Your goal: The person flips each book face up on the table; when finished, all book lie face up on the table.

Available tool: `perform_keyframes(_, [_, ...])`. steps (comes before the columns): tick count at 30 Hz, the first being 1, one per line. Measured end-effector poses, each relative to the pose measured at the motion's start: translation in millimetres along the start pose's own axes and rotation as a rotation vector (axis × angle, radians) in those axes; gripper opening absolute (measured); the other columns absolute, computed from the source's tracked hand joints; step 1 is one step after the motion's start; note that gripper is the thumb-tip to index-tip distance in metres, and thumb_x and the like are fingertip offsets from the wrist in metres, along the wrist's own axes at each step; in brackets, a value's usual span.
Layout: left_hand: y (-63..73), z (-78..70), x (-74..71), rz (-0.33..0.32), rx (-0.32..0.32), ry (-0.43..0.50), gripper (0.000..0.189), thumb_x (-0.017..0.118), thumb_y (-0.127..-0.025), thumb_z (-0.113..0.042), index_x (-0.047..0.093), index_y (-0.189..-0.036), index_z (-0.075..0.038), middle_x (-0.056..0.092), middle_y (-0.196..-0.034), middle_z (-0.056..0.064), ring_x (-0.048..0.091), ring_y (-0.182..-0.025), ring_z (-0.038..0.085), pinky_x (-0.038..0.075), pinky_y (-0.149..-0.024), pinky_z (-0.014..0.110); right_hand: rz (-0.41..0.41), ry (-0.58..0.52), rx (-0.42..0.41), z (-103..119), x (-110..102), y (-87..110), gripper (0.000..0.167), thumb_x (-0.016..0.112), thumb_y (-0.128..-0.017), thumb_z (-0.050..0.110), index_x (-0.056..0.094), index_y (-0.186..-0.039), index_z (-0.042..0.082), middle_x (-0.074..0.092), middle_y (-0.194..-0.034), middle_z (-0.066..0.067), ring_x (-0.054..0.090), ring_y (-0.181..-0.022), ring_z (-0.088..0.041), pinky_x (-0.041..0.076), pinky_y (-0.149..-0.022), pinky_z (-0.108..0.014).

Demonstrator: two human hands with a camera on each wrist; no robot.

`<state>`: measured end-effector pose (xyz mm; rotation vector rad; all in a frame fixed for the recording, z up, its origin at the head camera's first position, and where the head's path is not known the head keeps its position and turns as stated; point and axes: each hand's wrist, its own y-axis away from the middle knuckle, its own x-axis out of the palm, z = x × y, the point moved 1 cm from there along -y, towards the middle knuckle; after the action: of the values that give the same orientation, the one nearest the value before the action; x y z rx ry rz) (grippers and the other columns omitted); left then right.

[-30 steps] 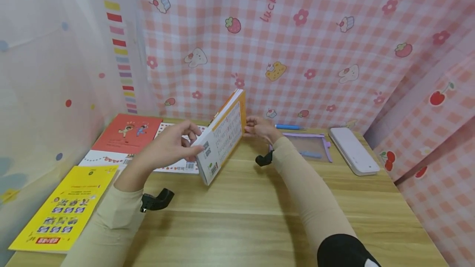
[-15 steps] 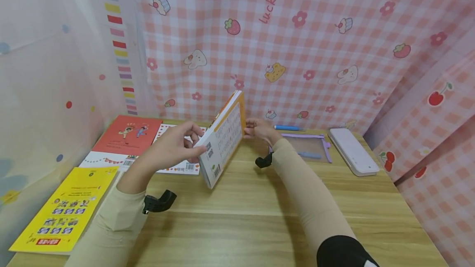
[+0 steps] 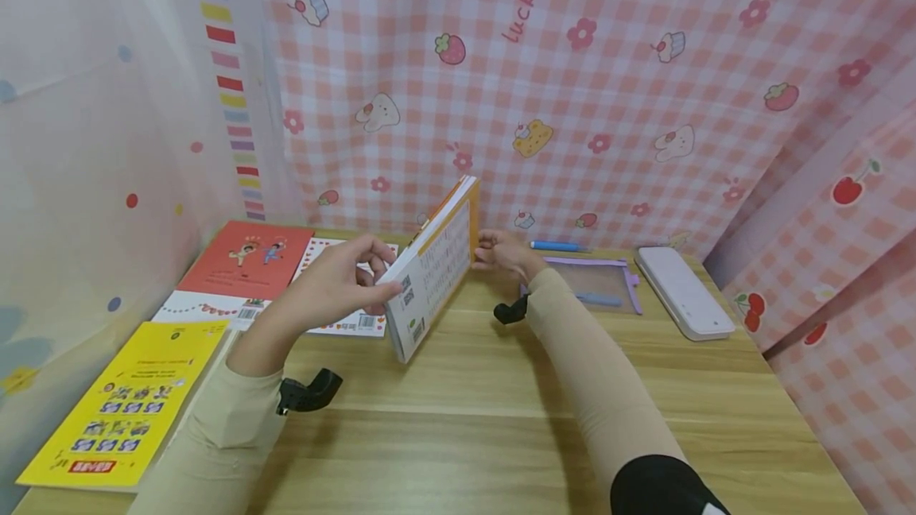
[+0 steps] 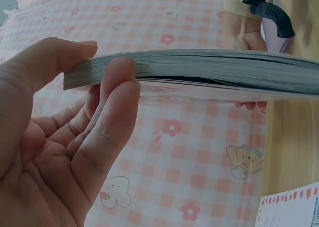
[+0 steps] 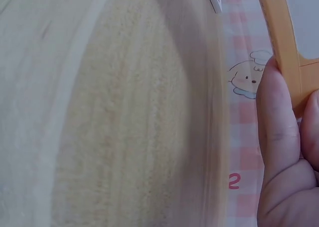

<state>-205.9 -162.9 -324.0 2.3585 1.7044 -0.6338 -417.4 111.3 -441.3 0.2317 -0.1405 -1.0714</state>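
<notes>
A thick book [image 3: 436, 269] with a white and orange cover is held on edge, tilted above the table. My left hand [image 3: 332, 280] pinches its near left corner, thumb on the cover facing me and fingers on the other side. In the left wrist view the page edges [image 4: 199, 65] run between thumb and fingers of the left hand [image 4: 65, 132]. My right hand [image 3: 506, 251] grips the far orange edge at the spine side. The right wrist view has the right hand [image 5: 286, 152] pinching the orange corner [image 5: 294, 53].
At left lie a yellow book [image 3: 122, 404], a red book [image 3: 246, 261] and a white patterned book [image 3: 361, 323]. To the right are a blue pen [image 3: 556, 245], a purple-edged mesh pouch [image 3: 601, 276] and a white pencil case [image 3: 683, 292]. A checked curtain [image 3: 487, 94] hangs behind the wooden table [image 3: 444, 435].
The book and my left hand have shifted slightly to the right. Both hands keep their hold, and the other things stay in place.
</notes>
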Motion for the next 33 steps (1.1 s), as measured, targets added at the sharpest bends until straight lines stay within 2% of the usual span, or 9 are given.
perform_keyframes(5, [1.4,0.4,1.7,-0.01,-0.005,0.033,0.038,0.078,-0.09,-0.013,0.056,-0.118,0.0,0.054,-0.096,0.015,0.073,-0.08,0.023,0.063,-0.065,0.04,-0.01,-0.043,-0.001,-2.2,-2.3,1.2,0.053,0.04,-0.102,-0.015,0.03,-0.153,-0.008,0.045,-0.12,-0.015,0.056,-0.096,-0.016,0.057,-0.094,-0.031])
perform_keyframes(8, [1.8,0.3,2.6,-0.012,0.011,0.04,0.042,0.079,-0.09,-0.015,0.056,-0.12,0.002,0.056,-0.095,0.015,0.074,-0.08,0.023,0.063,-0.065,0.039,-0.034,-0.075,0.008,-1.9,-2.4,2.1,0.058,0.038,-0.102,-0.015,0.022,-0.157,-0.006,0.041,-0.115,-0.009,0.052,-0.087,-0.01,0.057,-0.091,-0.027])
perform_keyframes(16, [0.8,2.1,3.8,-0.057,0.013,-0.014,0.043,0.079,-0.09,-0.022,0.058,-0.12,0.0,0.057,-0.091,0.011,0.073,-0.08,0.021,0.061,-0.064,0.036,-0.052,-0.145,0.04,-2.1,-1.7,3.8,0.063,0.036,-0.103,-0.014,0.013,-0.16,-0.003,0.028,-0.153,-0.019,0.052,-0.085,-0.007,0.057,-0.09,-0.027])
perform_keyframes(18, [0.3,1.8,4.3,-0.072,0.017,-0.047,0.041,0.078,-0.092,-0.024,0.059,-0.12,-0.001,0.056,-0.09,0.011,0.072,-0.078,0.02,0.06,-0.062,0.035,-0.061,-0.169,0.038,-2.2,-1.5,4.1,0.062,0.035,-0.102,-0.015,0.013,-0.16,-0.004,0.035,-0.147,-0.018,0.052,-0.082,-0.006,0.058,-0.086,-0.026])
perform_keyframes(20, [-0.2,1.9,4.6,-0.085,0.021,-0.087,0.039,0.075,-0.094,-0.026,0.06,-0.12,-0.002,0.058,-0.09,0.01,0.069,-0.075,0.02,0.057,-0.059,0.033,-0.068,-0.196,0.031,-2.1,-0.5,4.0,0.058,0.036,-0.102,-0.015,0.019,-0.157,-0.007,0.046,-0.13,-0.015,0.054,-0.079,-0.005,0.059,-0.081,-0.025])
perform_keyframes(22, [-0.6,2.1,4.9,-0.094,0.024,-0.125,0.036,0.073,-0.096,-0.028,0.06,-0.12,-0.003,0.061,-0.091,0.009,0.066,-0.073,0.02,0.055,-0.057,0.031,-0.068,-0.229,0.02,-1.6,0.9,3.3,0.046,0.038,-0.103,-0.013,0.032,-0.148,-0.008,0.05,-0.108,-0.009,0.055,-0.075,-0.006,0.06,-0.076,-0.025])
perform_keyframes(24, [-0.6,2.2,5.1,-0.104,0.032,-0.168,0.034,0.07,-0.098,-0.031,0.061,-0.119,-0.006,0.066,-0.092,0.007,0.065,-0.073,0.02,0.051,-0.056,0.03,-0.069,-0.258,0.008,-1.1,1.8,2.7,0.031,0.041,-0.103,-0.012,0.041,-0.133,-0.003,0.05,-0.097,-0.005,0.056,-0.072,-0.007,0.061,-0.071,-0.025])
perform_keyframes(27, [-1.3,3.6,6.0,-0.119,0.052,-0.21,0.033,0.069,-0.099,-0.033,0.062,-0.119,-0.008,0.071,-0.096,0.006,0.066,-0.079,0.018,0.051,-0.059,0.031,-0.068,-0.298,-0.004,-0.4,2.3,1.6,0.019,0.041,-0.102,-0.013,0.045,-0.115,0.001,0.05,-0.093,-0.005,0.054,-0.07,-0.007,0.061,-0.067,-0.026])
perform_keyframes(33, [-0.9,6.6,7.8,-0.197,0.104,-0.29,0.029,0.073,-0.096,-0.026,0.069,-0.119,-0.01,0.074,-0.102,0.002,0.07,-0.087,0.015,0.055,-0.067,0.032,-0.06,-0.311,0.001,-0.2,0.8,1.9,0.021,0.039,-0.102,-0.015,0.05,-0.114,-0.002,0.054,-0.095,-0.008,0.056,-0.071,-0.009,0.061,-0.064,-0.026])
